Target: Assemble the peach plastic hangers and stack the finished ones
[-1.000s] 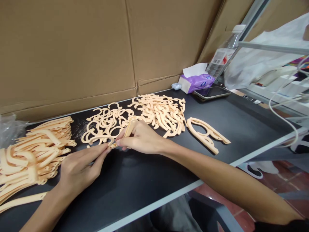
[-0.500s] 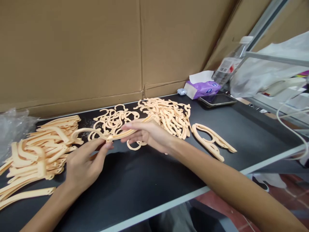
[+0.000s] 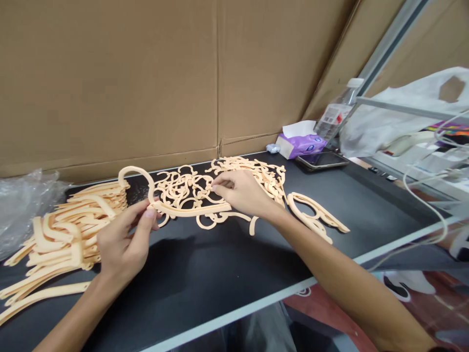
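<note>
Between the thumb and fingers of my left hand (image 3: 126,239) is the joint of a peach plastic piece (image 3: 194,210), made of a long curved arm and a hook that curls up to the left. My right hand (image 3: 244,191) reaches over the heap of small curved parts (image 3: 183,188), its thumb and forefinger pinched at the heap's edge; whatever they grip is too small to make out. Behind that hand lies a pile of short wavy parts (image 3: 269,178). Long curved arms (image 3: 73,225) are stacked at the left.
Two joined peach pieces (image 3: 315,215) lie right of the piles. Farther back are a phone (image 3: 322,160), a purple tissue pack (image 3: 302,144) and a plastic bottle (image 3: 337,112). Clear plastic wrap (image 3: 25,210) sits far left. A white cable (image 3: 428,208) hangs at the right.
My right hand has left the held piece and moved to the small parts, its fingers closing. My left hand still holds the piece, whose hook now stands higher. The view has shifted slightly.
</note>
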Tool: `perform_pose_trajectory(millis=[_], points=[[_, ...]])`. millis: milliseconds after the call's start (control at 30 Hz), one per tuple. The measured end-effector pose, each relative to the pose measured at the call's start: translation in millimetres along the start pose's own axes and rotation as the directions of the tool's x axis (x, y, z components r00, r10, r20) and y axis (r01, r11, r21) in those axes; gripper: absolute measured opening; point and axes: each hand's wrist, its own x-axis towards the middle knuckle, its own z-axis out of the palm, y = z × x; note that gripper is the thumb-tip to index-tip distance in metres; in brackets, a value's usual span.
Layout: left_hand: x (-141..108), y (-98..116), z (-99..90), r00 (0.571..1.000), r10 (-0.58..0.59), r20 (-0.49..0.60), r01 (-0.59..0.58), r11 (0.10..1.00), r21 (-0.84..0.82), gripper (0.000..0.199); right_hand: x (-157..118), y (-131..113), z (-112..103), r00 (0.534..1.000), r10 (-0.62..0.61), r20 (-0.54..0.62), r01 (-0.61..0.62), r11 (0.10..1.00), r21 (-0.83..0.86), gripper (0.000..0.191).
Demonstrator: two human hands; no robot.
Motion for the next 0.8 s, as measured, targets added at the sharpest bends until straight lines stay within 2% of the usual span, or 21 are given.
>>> perform_pose_trajectory(millis=[100, 167, 267, 367, 433, 567, 800], points=[[-0.7, 0.0, -1.6, 1.0, -0.024, 0.007, 0.024, 1.0, -0.011, 0.03, -26.6, -1.2, -8.0, 0.992, -0.123, 0.018, 0.124, 0.96, -0.25, 0.02], [-1.8, 2.5, -2.4, 1.0, -0.02, 0.011, 0.02, 1.0, -0.003, 0.03, -55.9, -0.6, -14.2, 0.988, -0.155, 0.009, 0.149, 0.932, -0.331, 0.027], [-3.3, 7.8, -2.9, 0.999, 0.001, 0.034, -0.001, 1.0, -0.003, 0.029, -100.7, 2.0, -21.1, 0.996, -0.073, 0.056, 0.091, 0.886, -0.455, 0.046], [-3.5, 11.0, -2.5, 0.999, 0.016, 0.052, -0.016, 1.0, -0.004, 0.029, -124.8, 1.8, -20.5, 0.967, 0.003, 0.257, 0.126, 0.864, -0.487, 0.058], [-3.0, 9.9, -2.0, 0.998, 0.027, 0.059, -0.028, 1.0, 0.014, 0.029, -126.5, -0.4, -15.6, 0.949, 0.021, 0.316, 0.147, 0.856, -0.497, 0.055], [-0.8, 2.4, -2.4, 0.998, 0.031, 0.058, -0.033, 0.999, 0.032, 0.028, -114.6, -2.6, -4.0, 0.946, 0.004, 0.324, 0.165, 0.854, -0.493, 0.053], [2.1, -1.1, -4.5, 1.0, 0.006, 0.01, -0.006, 1.0, 0.011, 0.027, -97.4, 20.9, -6.6, 0.974, -0.028, 0.224, 0.148, 0.829, -0.539, 0.051]])
